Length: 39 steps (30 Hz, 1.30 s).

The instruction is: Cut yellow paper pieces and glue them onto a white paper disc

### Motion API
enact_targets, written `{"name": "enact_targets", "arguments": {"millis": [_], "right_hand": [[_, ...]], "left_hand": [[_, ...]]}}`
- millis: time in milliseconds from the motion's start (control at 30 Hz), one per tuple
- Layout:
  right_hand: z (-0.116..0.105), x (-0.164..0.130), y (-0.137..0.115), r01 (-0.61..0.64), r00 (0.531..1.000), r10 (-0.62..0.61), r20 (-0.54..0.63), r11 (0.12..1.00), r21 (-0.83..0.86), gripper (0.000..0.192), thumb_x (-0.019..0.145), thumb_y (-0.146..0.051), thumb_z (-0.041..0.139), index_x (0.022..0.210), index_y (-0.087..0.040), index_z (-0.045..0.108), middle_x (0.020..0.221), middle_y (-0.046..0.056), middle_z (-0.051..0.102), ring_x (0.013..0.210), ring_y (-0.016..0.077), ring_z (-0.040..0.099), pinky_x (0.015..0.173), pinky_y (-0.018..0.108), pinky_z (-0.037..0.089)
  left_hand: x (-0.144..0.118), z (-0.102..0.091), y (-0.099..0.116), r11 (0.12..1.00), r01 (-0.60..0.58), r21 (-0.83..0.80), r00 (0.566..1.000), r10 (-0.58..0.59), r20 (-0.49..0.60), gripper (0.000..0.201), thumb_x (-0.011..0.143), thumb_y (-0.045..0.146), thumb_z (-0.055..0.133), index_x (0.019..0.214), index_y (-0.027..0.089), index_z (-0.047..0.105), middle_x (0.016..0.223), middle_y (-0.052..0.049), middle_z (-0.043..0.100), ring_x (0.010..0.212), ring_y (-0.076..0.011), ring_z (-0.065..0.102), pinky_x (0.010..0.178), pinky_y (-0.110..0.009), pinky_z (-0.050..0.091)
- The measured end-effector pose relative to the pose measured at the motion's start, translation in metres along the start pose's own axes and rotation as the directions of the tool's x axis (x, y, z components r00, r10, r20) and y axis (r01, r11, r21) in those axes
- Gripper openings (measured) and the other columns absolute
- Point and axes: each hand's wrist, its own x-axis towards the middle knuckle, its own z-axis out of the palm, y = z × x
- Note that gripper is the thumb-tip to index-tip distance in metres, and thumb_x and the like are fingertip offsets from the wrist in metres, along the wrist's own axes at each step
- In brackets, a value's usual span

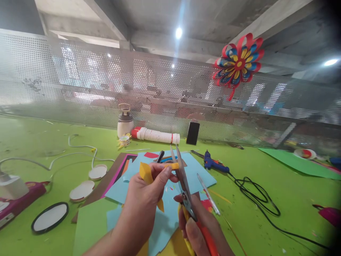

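Ceiling [157,21]: concrete, top
Panel [160,80]: perforated, middle
Table [298,193]: green, bottom
Left hand [146,195]: pinching yellow strip [174,166]
Right hand [204,213]: gripping scissors [183,177]

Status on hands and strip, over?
Left hand pinching yellow strip. Right hand holding scissors, parted at strip. Glue gun off right, clear of hands.

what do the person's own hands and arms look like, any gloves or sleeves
Both the left hand and the right hand are bare, without gloves. No sleeve, watch or bracelet shows on the visible parts of the forearms, and no ring can be made out.
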Motion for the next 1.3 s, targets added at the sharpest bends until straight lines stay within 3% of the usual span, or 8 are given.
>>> {"name": "enact_targets", "arguments": {"millis": [167,333,567,700,867,967,1133,1300], "right_hand": [[-0.001,0.001,0.002,-0.016,1.0,0.016,0.02,1.0,0.005,0.072,0.082,-0.083,0.033,0.106,-0.019,0.056,0.065,-0.004,0.045,0.055,0.0122,0.042,0.052,0.027,0.034],[-0.003,0.001,0.009,0.019,0.999,-0.017,0.035,0.999,-0.043,0.071,0.085,-0.08,0.029,0.11,-0.019,0.055,0.067,-0.001,0.05,0.057,0.0134,0.046,0.055,0.028,0.036],[-0.004,0.003,0.005,0.02,0.996,-0.023,0.081,0.999,0.031,0.065,0.085,-0.078,0.035,0.107,-0.02,0.053,0.067,-0.003,0.045,0.057,0.0128,0.044,0.054,0.027,0.034],[-0.009,0.004,0.003,-0.02,0.988,0.004,0.152,0.994,0.103,0.065,0.085,-0.079,0.035,0.108,-0.02,0.052,0.068,-0.003,0.041,0.057,0.0125,0.04,0.054,0.028,0.033],[-0.016,0.003,0.002,-0.027,0.976,-0.004,0.218,0.99,0.14,0.071,0.084,-0.081,0.035,0.111,-0.019,0.055,0.068,-0.003,0.04,0.056,0.0115,0.035,0.054,0.028,0.03],[-0.017,0.002,0.01,0.008,0.976,-0.035,0.214,0.992,0.123,0.07,0.084,-0.08,0.039,0.112,-0.019,0.059,0.069,-0.001,0.046,0.057,0.0124,0.039,0.054,0.028,0.031],[-0.016,0.005,0.03,-0.068,0.984,0.051,0.172,0.993,0.098,0.068,0.075,-0.081,0.051,0.107,-0.024,0.068,0.064,0.001,0.053,0.056,0.0147,0.048,0.048,0.026,0.039],[-0.025,0.003,0.021,-0.061,0.982,0.044,0.181,0.994,0.088,0.069,0.081,-0.082,0.039,0.11,-0.027,0.069,0.064,0.003,0.058,0.057,0.0174,0.054,0.05,0.028,0.044]], "left_hand": [[-0.003,0.001,0.003,1.0,-0.001,0.015,1.0,0.001,-0.022,0.026,0.079,0.041,0.072,0.071,0.017,0.065,0.07,-0.001,0.063,0.062,-0.0105,0.051,0.054,-0.021,0.035],[-0.003,0.002,0.004,1.0,-0.005,0.022,1.0,0.006,-0.021,0.025,0.079,0.04,0.072,0.071,0.018,0.065,0.076,-0.004,0.068,0.071,-0.0132,0.057,0.052,-0.02,0.033],[-0.005,0.001,0.012,0.996,-0.048,0.079,0.999,0.048,0.007,0.022,0.079,0.037,0.069,0.067,0.02,0.068,0.05,0.003,0.05,0.043,-0.0088,0.033,0.043,-0.023,0.024],[-0.005,0.001,0.023,0.998,0.002,0.06,0.999,-0.005,0.046,0.017,0.074,0.033,0.072,0.064,0.02,0.066,0.053,0.001,0.055,0.043,-0.0096,0.038,0.043,-0.024,0.024],[0.002,-0.005,0.023,0.999,0.04,-0.012,0.993,-0.038,0.11,0.015,0.076,0.03,0.068,0.069,0.019,0.06,0.058,0.001,0.059,0.041,-0.0059,0.03,0.044,-0.022,0.019],[0.004,-0.008,0.022,1.0,-0.002,-0.025,0.993,0.005,0.121,0.013,0.075,0.028,0.069,0.072,0.019,0.06,0.061,0.001,0.06,0.046,-0.0073,0.038,0.046,-0.022,0.023],[0.004,-0.012,0.025,0.997,-0.08,-0.004,0.984,0.08,0.158,0.011,0.075,0.027,0.068,0.071,0.019,0.061,0.059,0.0,0.058,0.052,-0.011,0.048,0.048,-0.023,0.028],[0.002,-0.015,0.026,0.993,-0.116,0.023,0.981,0.11,0.162,0.01,0.076,0.025,0.066,0.069,0.019,0.061,0.058,0.0,0.058,0.05,-0.0105,0.047,0.048,-0.024,0.03]]}}
